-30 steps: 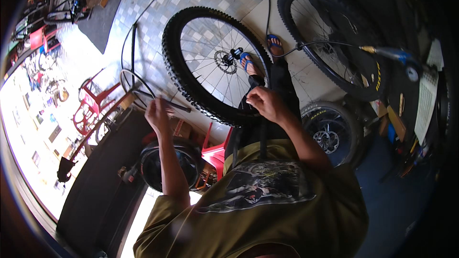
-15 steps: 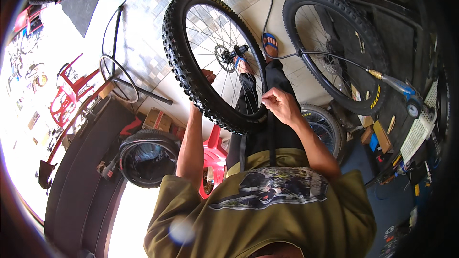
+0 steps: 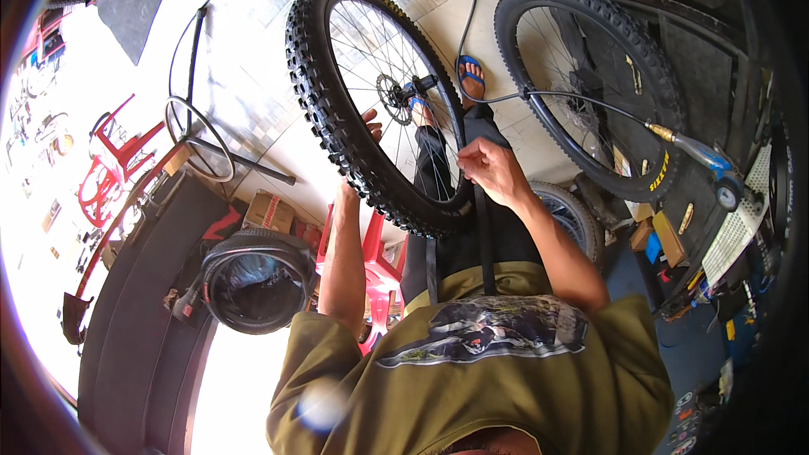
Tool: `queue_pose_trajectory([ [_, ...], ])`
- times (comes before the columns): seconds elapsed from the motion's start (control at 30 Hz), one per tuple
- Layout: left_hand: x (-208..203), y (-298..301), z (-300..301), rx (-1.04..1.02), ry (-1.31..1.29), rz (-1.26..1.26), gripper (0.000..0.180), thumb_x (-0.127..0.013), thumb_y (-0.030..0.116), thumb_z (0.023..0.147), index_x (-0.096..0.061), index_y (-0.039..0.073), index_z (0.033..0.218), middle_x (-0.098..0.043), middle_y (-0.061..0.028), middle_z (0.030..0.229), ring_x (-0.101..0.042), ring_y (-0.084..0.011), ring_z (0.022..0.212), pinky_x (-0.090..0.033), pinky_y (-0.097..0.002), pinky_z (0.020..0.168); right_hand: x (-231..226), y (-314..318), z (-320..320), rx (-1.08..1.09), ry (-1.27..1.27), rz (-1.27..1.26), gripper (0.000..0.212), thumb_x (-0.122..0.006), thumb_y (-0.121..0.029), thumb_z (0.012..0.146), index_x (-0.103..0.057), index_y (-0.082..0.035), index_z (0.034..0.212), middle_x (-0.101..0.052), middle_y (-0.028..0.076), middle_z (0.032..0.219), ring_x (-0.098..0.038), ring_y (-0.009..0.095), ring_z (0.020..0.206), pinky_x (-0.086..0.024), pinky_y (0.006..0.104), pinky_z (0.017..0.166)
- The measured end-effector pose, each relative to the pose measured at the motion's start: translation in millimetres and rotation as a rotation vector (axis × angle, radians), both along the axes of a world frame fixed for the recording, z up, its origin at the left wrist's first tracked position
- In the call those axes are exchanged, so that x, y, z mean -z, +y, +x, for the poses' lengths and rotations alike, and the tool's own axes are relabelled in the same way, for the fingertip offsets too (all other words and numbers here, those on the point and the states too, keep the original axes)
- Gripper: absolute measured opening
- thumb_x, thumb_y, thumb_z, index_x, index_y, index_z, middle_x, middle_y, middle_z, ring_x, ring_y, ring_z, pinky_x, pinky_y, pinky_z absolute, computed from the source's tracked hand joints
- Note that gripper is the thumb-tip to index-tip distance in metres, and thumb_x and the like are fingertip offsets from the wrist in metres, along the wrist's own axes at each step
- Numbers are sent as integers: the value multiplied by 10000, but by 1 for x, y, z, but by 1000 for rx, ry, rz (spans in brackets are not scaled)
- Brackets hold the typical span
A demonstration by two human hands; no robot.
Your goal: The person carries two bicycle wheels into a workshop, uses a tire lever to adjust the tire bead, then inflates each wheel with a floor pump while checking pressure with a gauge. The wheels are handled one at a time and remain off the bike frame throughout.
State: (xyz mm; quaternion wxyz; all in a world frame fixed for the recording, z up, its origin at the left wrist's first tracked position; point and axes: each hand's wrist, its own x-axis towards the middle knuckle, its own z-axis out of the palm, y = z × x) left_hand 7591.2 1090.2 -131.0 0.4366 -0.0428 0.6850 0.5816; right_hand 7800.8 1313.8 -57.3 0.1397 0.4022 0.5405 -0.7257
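Note:
A bicycle wheel (image 3: pixel 305 76) with a knobby black tyre stands tilted before my legs, its spokes, brake disc (image 3: pixel 390 98) and hub in sight. Behind the tyre's left side is my left hand (image 3: pixel 372 125); most of it is hidden, but the fingertips show past the rim, stretched and slightly apart. My right hand (image 3: pixel 495 171) is closed in a pinch at the rim's right inner edge. Whatever lies between its thumb and fingers is too small or covered to make out.
Another wheel (image 3: pixel 539 139) leans at the right, with an air hose and a blue-grey inflator (image 3: pixel 706 162) across it. Loose tyres (image 3: pixel 253 324) lie at lower left, near a red plastic stool (image 3: pixel 383 274). A black stand (image 3: pixel 240 160) is on the tiled floor.
My left fingers have uncurled and stretched out behind the tyre. My right hand keeps its pinch at the rim, shifted slightly up and left. The wheel has moved a little.

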Motion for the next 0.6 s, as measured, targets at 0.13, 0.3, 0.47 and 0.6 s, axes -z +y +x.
queue_pose_trajectory([
  [0.13, 3, 4, 3, 121, 405, -163, 233, -840, 120, 917, -746, 10, 1100, -736, -33, 928, -676, -142, 836, -558, -287, 742, 25, -1, -37, 214, 73, -297, 155, -748, -123, 1001, -697, -8, 1092, -686, 10, 836, -635, 74, 676, -516, 252, 581],
  [0.3, 3, -7, -13, 60, 82, -69, 201, -799, 72, 944, -743, 7, 1126, -728, -50, 981, -671, -124, 903, -560, -265, 755, 58, -7, -100, 55, 96, -412, 259, -772, -207, 994, -703, -27, 1166, -690, 17, 862, -629, 54, 687, -456, 208, 520],
  [0.47, -2, -10, -2, 167, 355, -155, 244, -729, 114, 1007, -706, -33, 1200, -713, -84, 1097, -674, -112, 946, -578, -268, 781, 86, -24, -129, 34, 137, -576, 290, -785, -224, 982, -702, -35, 1185, -700, 18, 877, -581, 49, 627, -410, 201, 496],
  [0.6, 14, -31, -12, 57, 65, 46, 272, -675, 176, 1052, -667, -33, 1226, -705, -110, 1146, -701, -136, 982, -597, -241, 834, 93, -32, -133, 59, 157, -681, 308, -767, -183, 990, -673, -22, 1235, -715, 26, 934, -553, 56, 623, -410, 204, 518],
])
